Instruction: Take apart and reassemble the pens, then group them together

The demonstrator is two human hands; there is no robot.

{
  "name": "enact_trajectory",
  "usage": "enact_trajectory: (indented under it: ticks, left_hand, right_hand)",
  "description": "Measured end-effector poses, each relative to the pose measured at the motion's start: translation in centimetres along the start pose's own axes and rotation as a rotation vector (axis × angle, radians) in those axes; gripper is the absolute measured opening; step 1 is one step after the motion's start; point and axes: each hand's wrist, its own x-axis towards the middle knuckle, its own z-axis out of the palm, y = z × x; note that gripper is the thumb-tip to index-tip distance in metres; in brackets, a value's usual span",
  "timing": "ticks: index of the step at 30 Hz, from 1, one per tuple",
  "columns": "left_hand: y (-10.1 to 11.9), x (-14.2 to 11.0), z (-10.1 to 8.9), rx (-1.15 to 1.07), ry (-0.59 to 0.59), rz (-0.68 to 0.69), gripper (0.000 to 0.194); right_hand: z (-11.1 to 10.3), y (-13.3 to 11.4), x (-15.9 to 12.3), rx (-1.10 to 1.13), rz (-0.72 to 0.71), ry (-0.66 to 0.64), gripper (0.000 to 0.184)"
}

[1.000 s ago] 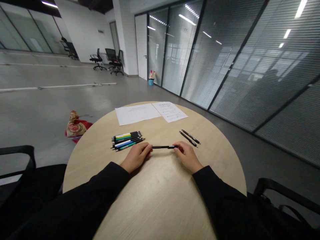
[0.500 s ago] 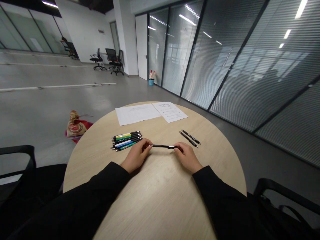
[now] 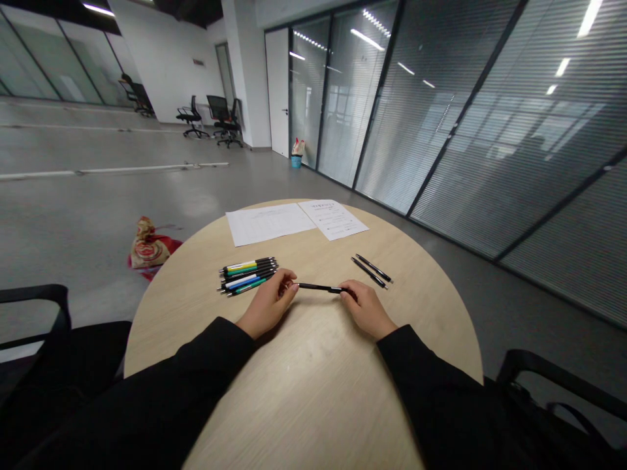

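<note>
A black pen (image 3: 319,286) lies crosswise between my two hands, just over the table's middle. My left hand (image 3: 272,300) pinches its left end between thumb and fingertips. On its right end, beside the clip, the fingers of my right hand (image 3: 365,305) are closed. Both tips of the pen are partly hidden by fingers. Left of my left hand is a row of several pens (image 3: 245,279) with black, yellow, white, blue and green barrels. Two black pens (image 3: 371,269) lie side by side beyond my right hand.
Two printed paper sheets (image 3: 269,222) lie at the far side of the round wooden table (image 3: 304,405). Black chair armrests (image 3: 563,378) flank the table. A tied bag (image 3: 149,248) sits on the floor at left, and a glass partition (image 3: 441,130) runs along the right.
The fingers of my left hand have shifted and lifted slightly at the pen's left end. My right hand and the pen are nearly in the same place.
</note>
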Motion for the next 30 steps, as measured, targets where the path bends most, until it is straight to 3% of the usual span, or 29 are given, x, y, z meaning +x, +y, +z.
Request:
enact_trajectory:
  ticks: [9, 16, 25, 30]
  left_hand:
    - [0.13, 0.04, -0.07, 0.027, -0.059, 0.041, 0.023]
    - [0.40, -0.02, -0.16, 0.037, -0.015, 0.044, 0.020]
    - [0.29, 0.16, -0.35, 0.067, -0.067, 0.055, 0.037]
    - [0.15, -0.04, -0.18, 0.031, -0.022, 0.010, 0.024]
  right_hand:
    - [-0.06, -0.01, -0.03, 0.029, 0.025, 0.013, 0.016]
    - [0.02, 0.15, -0.06, 0.034, 0.032, 0.017, 0.016]
    - [-0.07, -0.06, -0.02, 0.035, 0.038, 0.018, 0.016]
    - [-0.03, -0.10, -0.06, 0.033, 0.049, 0.006, 0.016]
